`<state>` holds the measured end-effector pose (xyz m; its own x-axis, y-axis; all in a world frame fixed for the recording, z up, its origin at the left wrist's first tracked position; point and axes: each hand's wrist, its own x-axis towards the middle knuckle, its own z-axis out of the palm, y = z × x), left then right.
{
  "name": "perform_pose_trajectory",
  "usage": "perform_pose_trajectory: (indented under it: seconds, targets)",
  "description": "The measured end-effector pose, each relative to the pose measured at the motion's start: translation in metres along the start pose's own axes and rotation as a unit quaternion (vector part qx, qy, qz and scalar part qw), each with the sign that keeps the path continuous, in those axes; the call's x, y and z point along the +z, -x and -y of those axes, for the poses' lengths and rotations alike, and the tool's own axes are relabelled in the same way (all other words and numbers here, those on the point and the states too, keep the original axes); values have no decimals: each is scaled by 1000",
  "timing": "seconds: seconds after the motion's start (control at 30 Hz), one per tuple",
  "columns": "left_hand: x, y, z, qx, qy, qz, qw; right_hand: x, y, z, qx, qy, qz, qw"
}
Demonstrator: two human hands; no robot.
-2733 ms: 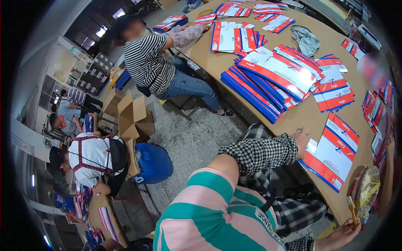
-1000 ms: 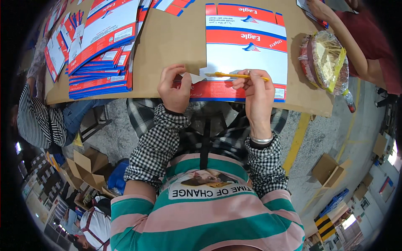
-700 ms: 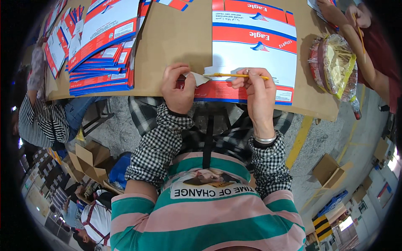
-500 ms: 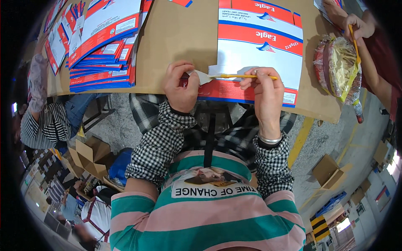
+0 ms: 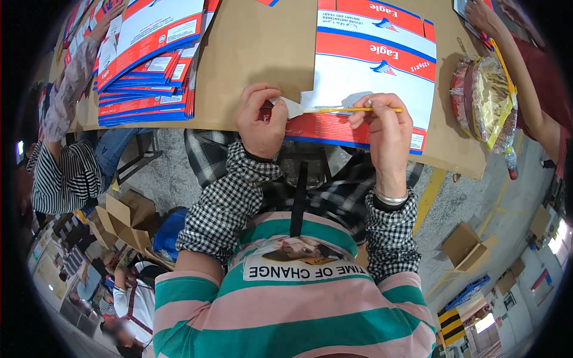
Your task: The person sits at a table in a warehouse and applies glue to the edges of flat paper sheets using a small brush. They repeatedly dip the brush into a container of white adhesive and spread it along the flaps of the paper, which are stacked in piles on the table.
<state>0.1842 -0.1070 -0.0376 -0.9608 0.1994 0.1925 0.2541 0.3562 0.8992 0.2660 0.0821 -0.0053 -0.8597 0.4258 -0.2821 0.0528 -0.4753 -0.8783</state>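
Pinched between the fingers and thumb of my left hand (image 5: 261,122) is the bent-up flap (image 5: 292,108) of a flat printed carton (image 5: 371,80), red, white and blue. My right hand (image 5: 388,128) grips a thin yellow brush (image 5: 340,110) by its handle. The brush lies almost level, pointing left, and its tip meets the flap's right edge. The carton lies flat on the brown-covered table (image 5: 250,53), along its near edge. My left fingers hide the flap's left end.
A stack of flat printed cartons (image 5: 149,77) rises at the left. On the right sits a plastic-wrapped tub (image 5: 483,98) with another yellow brush (image 5: 501,59) leaning in it. Co-workers' arms reach in from the left (image 5: 65,89) and right (image 5: 525,83). Open cardboard boxes (image 5: 468,247) stand on the floor.
My right hand and brush have shifted slightly right. The right co-worker's hand has moved away from the brush at the tub, and the left co-worker's arm reaches up over the stack.
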Motion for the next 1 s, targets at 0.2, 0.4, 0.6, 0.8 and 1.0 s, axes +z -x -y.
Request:
perform_pose_trajectory:
  seconds: [0.2,0.4,0.6,0.8,1.0]
  targets:
    - [1,1,-1,1,-5,-2,1000,1,3,3,-9,8,20,1000]
    - [3,0,-2,7,-5,-7,1000,5,5,4,-23,23,30,999]
    - [1,0,-3,-4,-2,-5,1000,10,4,10,-58,48,41,996]
    - [1,0,2,4,-1,-6,1000,7,6,13,-48,57,73,995]
    - [0,0,2,4,-1,-3,1000,14,5,15,-49,86,90,991]
